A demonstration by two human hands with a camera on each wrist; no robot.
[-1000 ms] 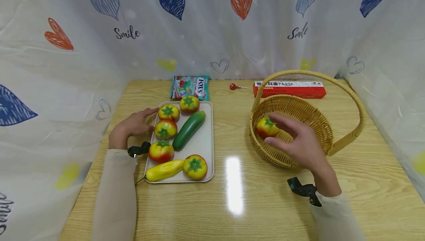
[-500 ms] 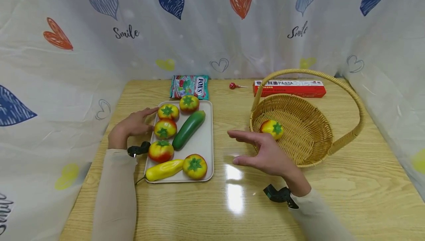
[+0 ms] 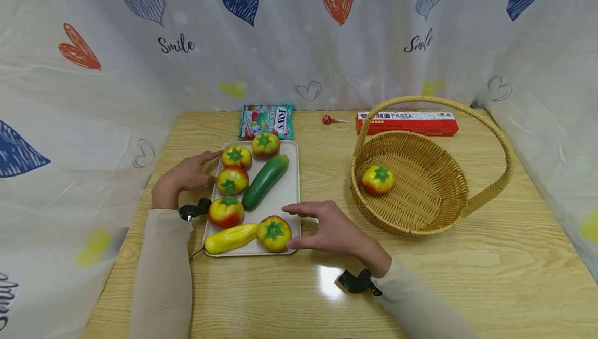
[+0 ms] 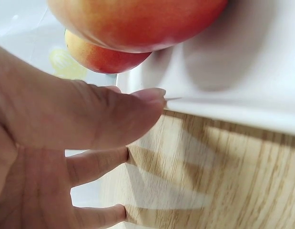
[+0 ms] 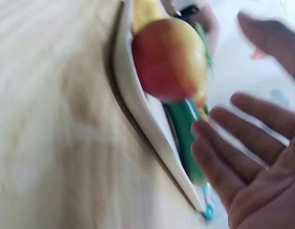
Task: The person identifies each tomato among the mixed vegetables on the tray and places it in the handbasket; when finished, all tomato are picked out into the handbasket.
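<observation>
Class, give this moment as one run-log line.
left hand: open at left rim of tray | right hand: open beside near-right fruit | basket: holds one fruit

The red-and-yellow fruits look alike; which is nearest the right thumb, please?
The fruit in the near right corner of the tray; others sit farther away.

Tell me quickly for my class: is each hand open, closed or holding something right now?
Left hand: open, at the left edge of the tray, holding nothing.
Right hand: open, beside the nearest right-hand fruit, holding nothing.
</observation>
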